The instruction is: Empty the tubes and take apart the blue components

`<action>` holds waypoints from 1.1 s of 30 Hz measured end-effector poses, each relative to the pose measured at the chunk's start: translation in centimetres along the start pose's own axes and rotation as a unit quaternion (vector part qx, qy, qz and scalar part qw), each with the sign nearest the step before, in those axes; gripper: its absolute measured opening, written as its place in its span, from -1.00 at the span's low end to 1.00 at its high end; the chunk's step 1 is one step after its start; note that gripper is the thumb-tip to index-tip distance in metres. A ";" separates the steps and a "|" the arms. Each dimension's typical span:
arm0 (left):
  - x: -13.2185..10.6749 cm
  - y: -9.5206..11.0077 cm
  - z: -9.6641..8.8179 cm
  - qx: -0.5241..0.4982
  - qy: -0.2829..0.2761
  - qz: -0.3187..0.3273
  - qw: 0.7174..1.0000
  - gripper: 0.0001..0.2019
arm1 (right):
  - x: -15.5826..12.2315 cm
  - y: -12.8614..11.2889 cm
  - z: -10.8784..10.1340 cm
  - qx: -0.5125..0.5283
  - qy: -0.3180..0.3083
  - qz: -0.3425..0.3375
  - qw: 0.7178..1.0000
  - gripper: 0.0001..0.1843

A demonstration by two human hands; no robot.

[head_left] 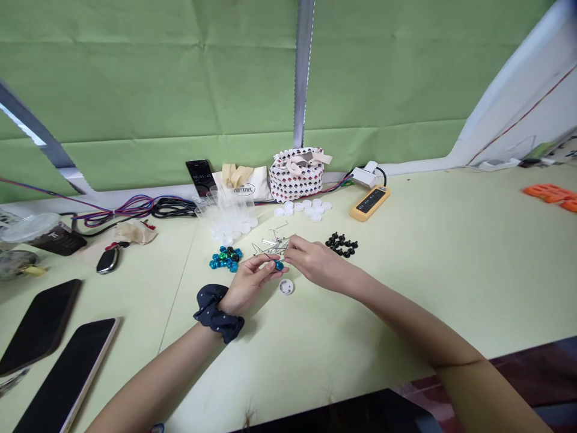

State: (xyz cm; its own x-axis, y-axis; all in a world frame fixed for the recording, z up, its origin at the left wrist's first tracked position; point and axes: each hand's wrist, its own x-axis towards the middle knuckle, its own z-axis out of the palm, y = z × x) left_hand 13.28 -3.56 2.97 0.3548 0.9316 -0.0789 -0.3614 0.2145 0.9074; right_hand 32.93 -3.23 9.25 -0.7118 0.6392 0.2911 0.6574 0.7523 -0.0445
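Observation:
Between the fingertips of my left hand [252,279] is a small shiny blue piece [279,265], its exact kind too small to tell. My right hand [311,260] is pinched close beside it, the fingertips meeting near a thin wire; what they grip is hard to make out. Behind both hands lies a heap of thin metal wires and pins [273,242]. A small round white cap [286,287] with dark bits in it sits just in front. Left of my left hand is a pile of blue, green and black pieces [225,258]; small black parts [342,245] lie beyond my right hand.
Clear plastic tubes [228,207] and white caps [311,208] stand at the back, near a patterned basket [296,174] and an upright phone [199,174]. A yellow power strip [370,203] lies right. Two dark devices [67,376], a car key [108,260] and a cup [47,233] are left.

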 end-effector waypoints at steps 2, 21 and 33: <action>0.0 -0.1 -0.1 0.013 0.008 0.014 1.000 -0.76 | 0.1 0.2 0.2 0.033 0.019 0.012 0.999 -0.76; 0.5 0.2 -0.7 0.063 0.047 0.013 0.997 -0.64 | 0.1 1.0 4.3 -0.020 0.115 -0.026 0.993 -0.75; 0.7 0.0 -1.3 0.106 0.044 0.049 0.992 -0.71 | 0.6 1.1 5.3 0.141 0.150 0.011 0.978 -0.81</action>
State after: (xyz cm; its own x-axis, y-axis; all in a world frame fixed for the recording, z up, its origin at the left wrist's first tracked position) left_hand 12.39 -2.54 2.35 0.2472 0.9689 -0.0139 -0.1975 0.0644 0.9782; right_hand 31.85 -1.19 4.28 -0.5659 0.6114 0.5531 0.5466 0.7805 -0.3034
